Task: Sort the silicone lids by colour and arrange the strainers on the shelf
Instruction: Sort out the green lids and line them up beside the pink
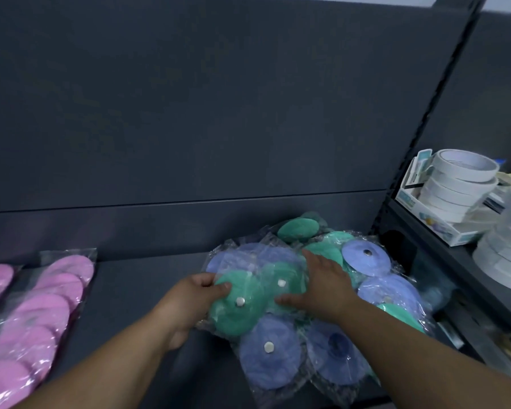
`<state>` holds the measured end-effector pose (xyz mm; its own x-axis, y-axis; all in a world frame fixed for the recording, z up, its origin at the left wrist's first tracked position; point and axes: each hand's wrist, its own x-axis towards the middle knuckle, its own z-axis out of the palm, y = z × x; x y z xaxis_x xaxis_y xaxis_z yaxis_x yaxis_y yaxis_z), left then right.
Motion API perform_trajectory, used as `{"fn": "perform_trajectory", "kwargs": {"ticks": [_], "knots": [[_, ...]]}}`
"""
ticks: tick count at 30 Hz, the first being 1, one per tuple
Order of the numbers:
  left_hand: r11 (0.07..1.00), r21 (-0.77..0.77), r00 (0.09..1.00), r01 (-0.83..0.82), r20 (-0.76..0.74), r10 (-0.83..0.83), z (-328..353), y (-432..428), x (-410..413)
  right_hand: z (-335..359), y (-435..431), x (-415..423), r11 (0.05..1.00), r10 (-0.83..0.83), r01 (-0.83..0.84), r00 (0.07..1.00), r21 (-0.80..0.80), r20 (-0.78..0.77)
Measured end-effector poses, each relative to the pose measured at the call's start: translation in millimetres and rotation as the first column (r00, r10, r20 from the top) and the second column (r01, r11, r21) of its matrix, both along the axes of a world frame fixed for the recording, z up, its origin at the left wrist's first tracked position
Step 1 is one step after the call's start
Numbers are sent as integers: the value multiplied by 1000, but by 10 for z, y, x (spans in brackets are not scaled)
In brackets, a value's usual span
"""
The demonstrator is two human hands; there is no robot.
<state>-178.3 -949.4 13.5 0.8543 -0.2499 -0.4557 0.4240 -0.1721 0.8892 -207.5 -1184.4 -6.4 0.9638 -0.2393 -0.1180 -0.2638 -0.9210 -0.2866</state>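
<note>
Gripping green lid pack (236, 305), left hand (189, 302), right hand (322, 287) flat

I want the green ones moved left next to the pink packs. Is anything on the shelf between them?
Nothing visible. The shelf between the green lids, gripped by the left hand, and the pink packs is bare. Mixed blue lids lie right and nearer, off that path.
</note>
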Motion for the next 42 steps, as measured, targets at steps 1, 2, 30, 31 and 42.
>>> {"fn": "perform_trajectory", "kwargs": {"ticks": [1,2,30,31,42], "knots": [[997,-66,999,-45,-31,43,2,19,-11,-18,-1,5,1000,-6,6,1000,-6,2],[988,-121,995,-92,-59,85,-2,39,-19,-24,3,4,1000,-8,8,1000,-23,5],[885,-447,989,-128,11,149,248,133,-256,368,996,-11,369,-418,-45,884,928,209],[899,-424,988,-112,51,147,240,138,-284,334,1061,9,375,-420,-39,884,926,207],[910,-231,929,-345,54,366,-227,863,-45,-71,1565,218,182,13,214,975,960,-220]]}}
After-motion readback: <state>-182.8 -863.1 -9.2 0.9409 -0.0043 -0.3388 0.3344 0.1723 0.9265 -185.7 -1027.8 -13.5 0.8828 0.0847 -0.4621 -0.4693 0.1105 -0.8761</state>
